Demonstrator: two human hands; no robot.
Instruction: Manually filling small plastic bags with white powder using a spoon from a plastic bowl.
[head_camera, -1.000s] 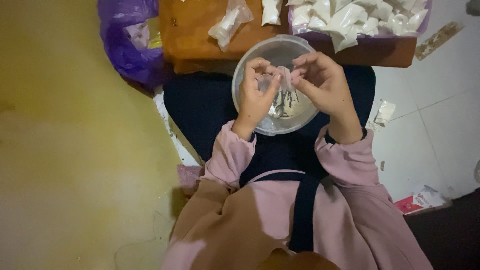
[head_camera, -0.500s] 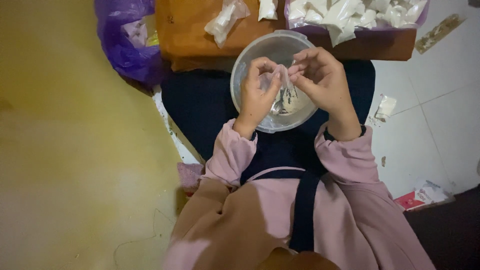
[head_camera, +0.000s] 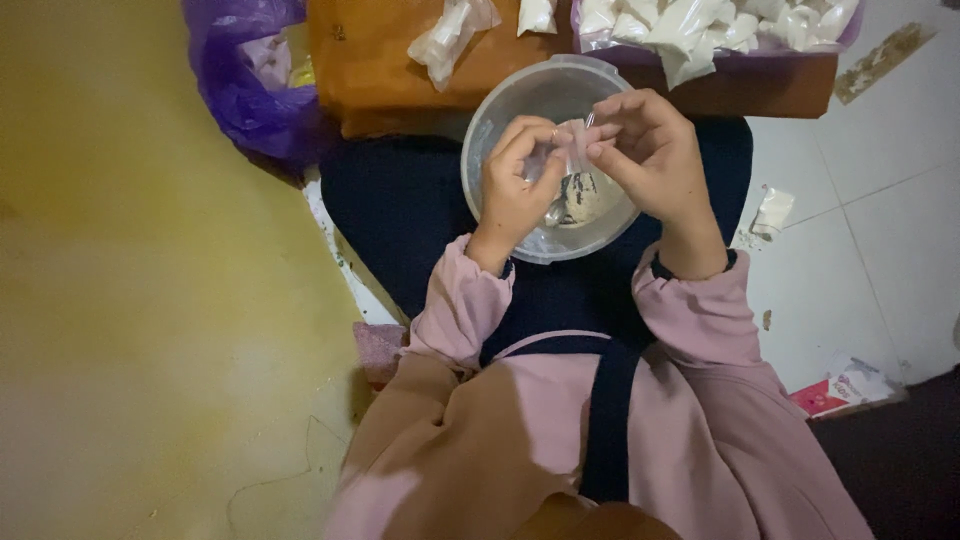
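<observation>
Hands: left hand (head_camera: 515, 185) & right hand (head_camera: 650, 160) close together over a clear plastic bowl (head_camera: 500, 120), fingertips of both pinched on the top of a small clear bag (head_camera: 578, 165).

Small clear bag: held between the two hands, hangs down into the bowl; lower part shows pale filling w/ dark specks. Exact contents cannot be told.

Clear plastic bowl: round, translucent, sits on the person's lap on dark cloth, just in front of the orange surface (head_camera: 380, 70). Something shiny, poss. a spoon, lies inside under the bag; unclear.

Orange surface: low, top centre of view. Carries, approx. left to right:
- 1 loose clear packet (head_camera: 450, 30), white filling, lying tilted, near the bowl's far rim.
- 1 more white packet (head_camera: 537, 14) at the top edge, partly cut off.
- heap of white filled packets (head_camera: 700, 25) on a purple-tinted plastic sheet, top right, many overlapping; count not readable.

Purple plastic bag (head_camera: 245, 80): crumpled, open, left of the orange surface, on the floor; pale items inside.

Floor, right side: white tiles. Small crumpled white wrapper (head_camera: 772, 212) right of the right wrist, well apart from the bowl. Flat red-and-white package (head_camera: 840, 388) lower right, near the pink sleeve (head_camera: 700, 320).

Floor, left side: yellowish, worn.
</observation>
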